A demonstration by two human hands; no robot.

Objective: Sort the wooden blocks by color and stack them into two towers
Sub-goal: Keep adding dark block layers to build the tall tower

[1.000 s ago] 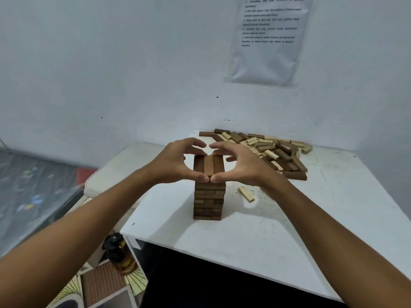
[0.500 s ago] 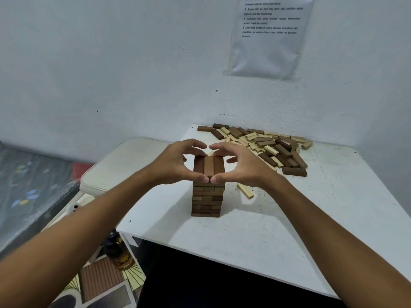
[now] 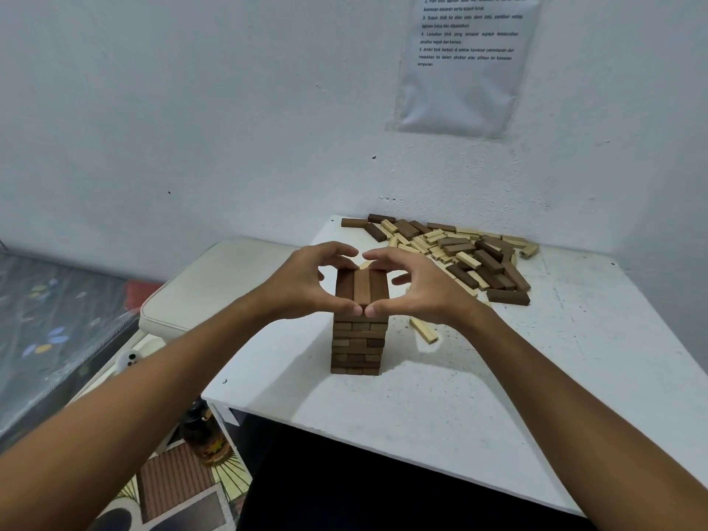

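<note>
Both hands cup the top layer of the dark tower, squaring it.

On the desk (image 3: 440, 435) the dark tower (image 3: 358, 339) stands nearest; left hand (image 3: 302, 285) and right hand (image 3: 417, 289) curl round its top three blocks (image 3: 362, 287), whose long axes run away from the person. Beyond, a lone light block (image 3: 423, 330), then the mixed pile (image 3: 463, 254) far right, likely nearer the right hand.

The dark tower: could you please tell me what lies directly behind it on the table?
Behind the dark tower, a light block's tip peeks between the fingers. Farther back lies the mixed pile. Both hands and the tower itself cover the table immediately behind.
</note>
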